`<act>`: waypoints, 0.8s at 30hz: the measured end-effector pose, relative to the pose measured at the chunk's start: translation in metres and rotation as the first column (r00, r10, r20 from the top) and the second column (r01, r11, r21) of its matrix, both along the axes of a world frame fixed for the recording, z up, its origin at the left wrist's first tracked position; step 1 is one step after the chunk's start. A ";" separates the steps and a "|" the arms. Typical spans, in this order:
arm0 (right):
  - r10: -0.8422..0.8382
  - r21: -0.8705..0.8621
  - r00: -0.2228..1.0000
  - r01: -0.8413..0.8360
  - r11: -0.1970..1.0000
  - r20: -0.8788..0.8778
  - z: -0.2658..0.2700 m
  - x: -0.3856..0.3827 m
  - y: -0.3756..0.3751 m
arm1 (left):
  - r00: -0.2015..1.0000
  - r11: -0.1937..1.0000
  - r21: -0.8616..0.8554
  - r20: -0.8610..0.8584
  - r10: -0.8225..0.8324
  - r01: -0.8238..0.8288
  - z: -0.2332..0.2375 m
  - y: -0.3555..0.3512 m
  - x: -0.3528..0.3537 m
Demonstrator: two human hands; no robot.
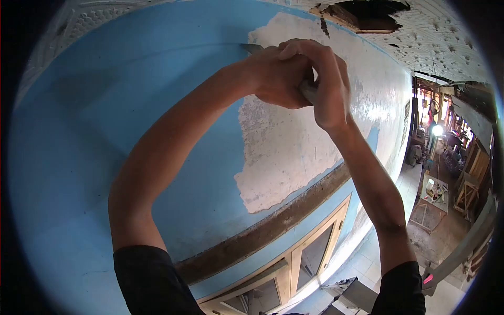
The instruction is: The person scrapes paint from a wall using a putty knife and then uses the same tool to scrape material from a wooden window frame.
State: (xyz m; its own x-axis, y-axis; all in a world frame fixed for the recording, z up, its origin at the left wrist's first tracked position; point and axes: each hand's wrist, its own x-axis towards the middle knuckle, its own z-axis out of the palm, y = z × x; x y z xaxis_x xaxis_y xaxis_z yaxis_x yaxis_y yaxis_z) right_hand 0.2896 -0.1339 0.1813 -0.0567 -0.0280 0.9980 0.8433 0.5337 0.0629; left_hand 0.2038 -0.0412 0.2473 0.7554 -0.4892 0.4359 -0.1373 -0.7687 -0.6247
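Observation:
Both my hands are raised together against the upper wall, closed around a scraper. Its grey metal blade [252, 48] pokes out to the left and touches the edge between the blue paint [194, 58] and the pale bare patch [283, 168]. My left hand [281, 76] grips the tool, its fingers partly hidden. The fingers of my right hand [331, 79] curl over the left hand and the handle [308, 92], whose end shows between the palms. Blue paint has a ragged border along the patch.
A brown ledge [262, 226] crosses below the patch, above wooden window frames [294, 262]. The ceiling has a broken hole [367, 16] at the top. To the right, a bright lamp [437, 129] and a small cluttered table [434, 191] stand in a deep room.

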 end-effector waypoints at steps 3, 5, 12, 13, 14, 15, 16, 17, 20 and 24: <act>0.113 -0.086 0.982 -0.127 0.988 -0.149 -0.001 -0.002 -0.006 | 0.999 1.000 -0.022 -0.050 0.010 -0.011 0.000 -0.002 0.004; 0.146 -0.054 0.971 -0.159 0.986 -0.192 0.002 -0.005 -0.006 | 0.997 0.999 -0.012 -0.066 0.050 -0.051 0.003 -0.004 0.004; 0.150 0.151 0.989 -0.146 0.978 -0.012 0.002 -0.003 0.010 | 0.994 0.995 0.025 -0.060 0.095 -0.093 0.004 -0.004 -0.001; 0.167 0.146 0.985 -0.159 0.976 -0.045 0.002 -0.003 0.010 | 0.996 0.997 0.037 -0.050 0.075 -0.073 0.003 -0.002 0.001; 0.182 0.130 0.980 -0.170 0.977 -0.085 0.000 -0.003 0.009 | 0.993 0.994 0.051 -0.062 0.097 -0.094 0.002 0.000 0.005; 0.196 0.111 0.973 -0.183 0.977 -0.119 -0.001 -0.003 0.009 | 0.991 0.991 0.063 -0.067 0.120 -0.116 0.003 -0.004 0.004; 0.211 0.099 0.967 -0.198 0.975 -0.147 0.000 -0.003 0.009 | 0.987 0.987 0.082 -0.065 0.143 -0.138 0.005 -0.006 0.004; 0.198 0.096 0.972 -0.187 0.978 -0.129 0.006 -0.003 0.009 | 0.994 0.991 0.093 -0.025 0.104 -0.101 0.008 -0.003 0.004; 0.152 0.062 0.981 -0.145 0.987 -0.121 0.004 -0.001 0.009 | 0.998 0.993 0.095 -0.003 0.065 -0.064 0.003 0.005 0.008; 0.061 -0.018 0.994 -0.063 0.998 -0.089 0.003 0.001 -0.001 | 0.991 0.984 0.114 0.032 0.131 -0.134 0.003 -0.002 0.011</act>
